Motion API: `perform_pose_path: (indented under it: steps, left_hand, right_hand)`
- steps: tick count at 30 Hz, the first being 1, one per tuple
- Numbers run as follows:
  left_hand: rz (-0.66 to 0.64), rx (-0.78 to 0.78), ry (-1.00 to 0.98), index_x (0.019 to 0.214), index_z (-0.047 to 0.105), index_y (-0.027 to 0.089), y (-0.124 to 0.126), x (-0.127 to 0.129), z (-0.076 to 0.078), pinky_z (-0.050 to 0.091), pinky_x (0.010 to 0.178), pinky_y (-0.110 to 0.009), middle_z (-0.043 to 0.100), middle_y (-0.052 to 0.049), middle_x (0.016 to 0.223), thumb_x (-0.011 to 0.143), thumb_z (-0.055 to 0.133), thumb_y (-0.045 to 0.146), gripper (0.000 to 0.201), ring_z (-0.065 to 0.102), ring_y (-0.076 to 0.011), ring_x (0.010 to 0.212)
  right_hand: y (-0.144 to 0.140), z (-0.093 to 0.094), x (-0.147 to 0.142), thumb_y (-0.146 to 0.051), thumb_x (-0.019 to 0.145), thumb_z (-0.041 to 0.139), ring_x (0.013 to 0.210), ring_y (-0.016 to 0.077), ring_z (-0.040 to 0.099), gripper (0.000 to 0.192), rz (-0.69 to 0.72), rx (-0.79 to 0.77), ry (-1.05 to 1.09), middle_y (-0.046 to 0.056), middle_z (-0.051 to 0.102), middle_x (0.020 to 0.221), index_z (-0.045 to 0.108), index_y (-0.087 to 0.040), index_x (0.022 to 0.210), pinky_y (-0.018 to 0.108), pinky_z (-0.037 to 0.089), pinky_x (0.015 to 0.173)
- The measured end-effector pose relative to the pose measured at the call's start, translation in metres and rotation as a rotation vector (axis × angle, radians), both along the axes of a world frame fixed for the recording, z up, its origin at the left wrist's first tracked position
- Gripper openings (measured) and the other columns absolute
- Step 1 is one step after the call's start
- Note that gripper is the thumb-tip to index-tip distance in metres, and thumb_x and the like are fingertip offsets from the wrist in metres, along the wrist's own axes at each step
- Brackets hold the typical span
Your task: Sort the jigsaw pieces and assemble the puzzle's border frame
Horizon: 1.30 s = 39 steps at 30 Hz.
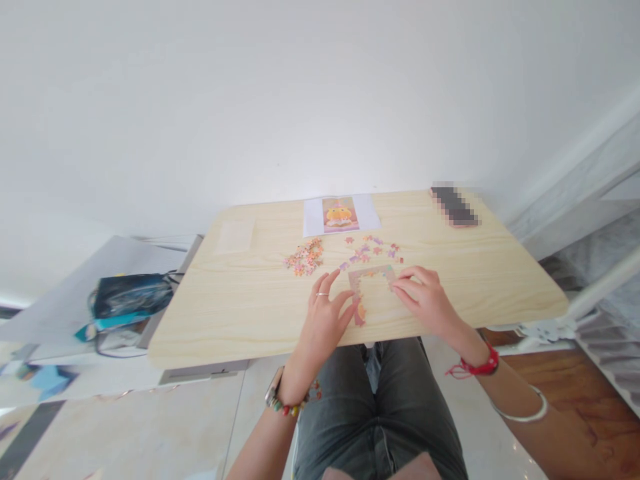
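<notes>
Building puzzle frame; both our hands flat on it, fingers spread, gripping nothing.
Next, prob.: fetch piece from loose pieces w/ right hand; left hand steadies.

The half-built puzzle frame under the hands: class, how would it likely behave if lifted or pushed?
The puzzle frame is a thin, open border of small joined pieces, so it would probably sag or break apart if lifted. Lying flat on the smooth table, it would likely slide, though the joints may buckle. It looks very light.
</notes>
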<state>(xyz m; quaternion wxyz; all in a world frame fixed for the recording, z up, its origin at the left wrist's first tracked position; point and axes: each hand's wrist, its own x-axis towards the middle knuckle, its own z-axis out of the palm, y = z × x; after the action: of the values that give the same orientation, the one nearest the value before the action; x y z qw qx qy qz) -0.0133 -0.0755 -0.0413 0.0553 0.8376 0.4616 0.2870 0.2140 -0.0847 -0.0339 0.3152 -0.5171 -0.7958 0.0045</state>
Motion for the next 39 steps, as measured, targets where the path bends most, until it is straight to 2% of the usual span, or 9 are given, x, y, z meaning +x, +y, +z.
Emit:
perform_pose_path:
  steps: [5, 9, 15, 23, 28, 35, 39]
  left_hand:
    - [0.027, 0.050, -0.011, 0.093, 0.063, 0.019, 0.012, -0.007, -0.004, 0.039, 0.098, -0.050, 0.041, -0.011, 0.127, 0.083, 0.054, 0.022, 0.014, 0.037, -0.0291, 0.121]
    - [0.033, 0.051, -0.003, 0.091, 0.064, 0.018, 0.019, -0.012, -0.015, 0.040, 0.098, -0.050, 0.042, -0.013, 0.126, 0.082, 0.054, 0.020, 0.014, 0.039, -0.0297, 0.119]
    - [0.048, 0.052, -0.012, 0.091, 0.063, 0.018, 0.023, -0.015, -0.027, 0.040, 0.097, -0.051, 0.040, -0.012, 0.127, 0.082, 0.054, 0.021, 0.014, 0.040, -0.0293, 0.119]
    - [0.061, 0.073, -0.019, 0.093, 0.064, 0.018, 0.023, -0.018, -0.031, 0.040, 0.097, -0.052, 0.039, -0.013, 0.126, 0.083, 0.052, 0.021, 0.015, 0.040, -0.0297, 0.117]
    - [0.073, 0.067, -0.021, 0.093, 0.064, 0.018, 0.022, -0.023, -0.034, 0.041, 0.096, -0.051, 0.038, -0.013, 0.127, 0.082, 0.053, 0.021, 0.016, 0.039, -0.0297, 0.118]
    - [0.066, 0.040, -0.022, 0.094, 0.063, 0.018, 0.020, -0.021, -0.028, 0.040, 0.098, -0.050, 0.039, -0.013, 0.127, 0.083, 0.051, 0.021, 0.016, 0.038, -0.0296, 0.119]
    - [0.057, 0.048, -0.015, 0.093, 0.062, 0.018, 0.017, -0.018, -0.023, 0.041, 0.098, -0.050, 0.038, -0.012, 0.127, 0.083, 0.052, 0.020, 0.015, 0.038, -0.0291, 0.119]
  right_hand:
    - [0.039, -0.007, 0.047, -0.024, 0.084, 0.049, 0.083, 0.0190, 0.056, 0.019, -0.118, -0.061, 0.010, 0.007, 0.058, 0.087, 0.067, -0.019, 0.080, 0.034, 0.041, 0.077]
    - [0.067, -0.012, 0.059, -0.020, 0.081, 0.051, 0.084, 0.0196, 0.055, 0.017, -0.138, -0.150, -0.041, 0.008, 0.058, 0.089, 0.067, -0.016, 0.082, 0.033, 0.042, 0.077]
    - [0.095, -0.007, 0.040, -0.019, 0.081, 0.051, 0.085, 0.0170, 0.054, 0.017, -0.059, -0.244, -0.059, 0.006, 0.056, 0.090, 0.067, -0.018, 0.083, 0.029, 0.041, 0.079]
    - [0.139, 0.000, 0.003, -0.023, 0.083, 0.051, 0.094, 0.0196, 0.052, 0.017, -0.012, -0.312, -0.200, 0.007, 0.055, 0.098, 0.066, -0.020, 0.091, 0.031, 0.036, 0.080]
    - [0.157, 0.002, -0.012, -0.022, 0.083, 0.049, 0.092, 0.0188, 0.052, 0.016, 0.000, -0.373, -0.320, 0.008, 0.055, 0.099, 0.065, -0.018, 0.084, 0.031, 0.033, 0.078]
    - [0.165, 0.005, -0.019, -0.021, 0.087, 0.046, 0.094, 0.0225, 0.048, 0.018, 0.038, -0.359, -0.442, 0.013, 0.055, 0.099, 0.062, -0.014, 0.081, 0.032, 0.030, 0.075]
    - [0.144, 0.010, -0.011, -0.025, 0.088, 0.046, 0.094, 0.0216, 0.049, 0.017, 0.052, -0.251, -0.389, 0.011, 0.054, 0.101, 0.060, -0.015, 0.088, 0.032, 0.029, 0.076]
